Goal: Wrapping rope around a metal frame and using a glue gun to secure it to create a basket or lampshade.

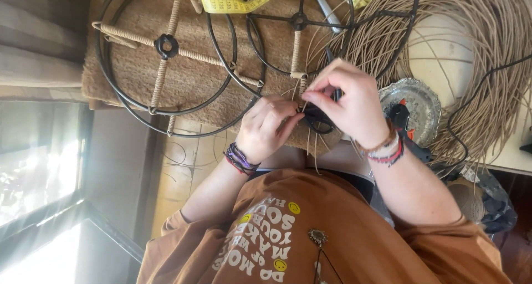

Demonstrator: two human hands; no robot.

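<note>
A black wire frame of overlapping rings (166,45), some spokes wrapped in tan cord, lies on a brown woven mat (133,73). My left hand (266,126) pinches thin tan cord strands (302,87) just below a wrapped spoke. Touching it from the right, my right hand (349,101) closes on the same strands and on a pair of black scissors (320,120). The scissors' handle loop shows under the fingers, and their blades are mostly hidden. Both wrists wear bead bracelets.
A yellow tape measure (238,4) lies across the frame's top. A big coil of tan cord (487,40) fills the right. Beside it stands a silver foil dish (426,95) with a black and orange glue gun (402,118). A black cable (482,90) crosses the coil.
</note>
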